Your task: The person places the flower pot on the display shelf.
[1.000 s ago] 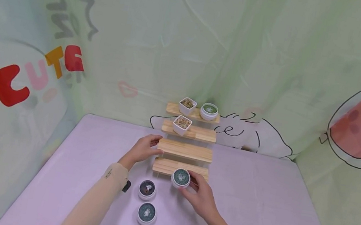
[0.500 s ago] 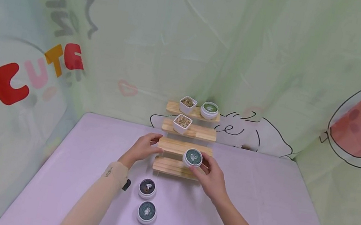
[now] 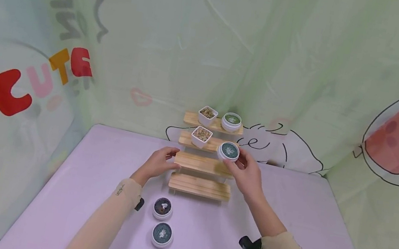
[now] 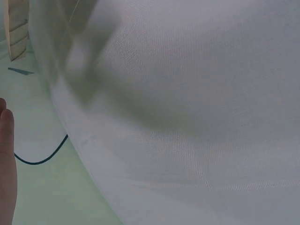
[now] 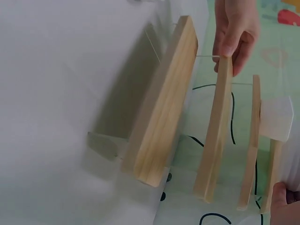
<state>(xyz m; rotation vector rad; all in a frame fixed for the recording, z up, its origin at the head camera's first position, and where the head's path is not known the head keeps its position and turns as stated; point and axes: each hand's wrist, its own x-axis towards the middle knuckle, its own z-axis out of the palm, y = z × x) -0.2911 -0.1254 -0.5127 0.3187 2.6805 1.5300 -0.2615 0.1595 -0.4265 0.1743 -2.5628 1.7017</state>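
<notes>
In the head view a four-tier wooden shelf stand (image 3: 200, 187) stands at the table's middle. My left hand (image 3: 156, 163) grips the left end of its second-lowest board; the right wrist view shows the thumb on that board (image 5: 216, 131) with fingers curled behind. My right hand (image 3: 248, 177) holds a round white pot (image 3: 228, 152) with a dark teal top and pale centre, at the second-highest board's right end. Whether it touches the board I cannot tell. A square white pot (image 3: 201, 137) is left of it. The top board bears another square pot (image 3: 207, 116) and a green-topped round pot (image 3: 231, 122).
Two more round pots, one dark-topped (image 3: 163, 208) and one teal-topped (image 3: 162, 235), sit on the lilac-covered table (image 3: 285, 227) in front of the stand. A printed pale green curtain (image 3: 180, 51) rises behind and at both sides.
My right hand has lifted the teal-topped pot from before the lowest board, up and slightly right, to the second-highest board. The left hand keeps its place on the stand.
</notes>
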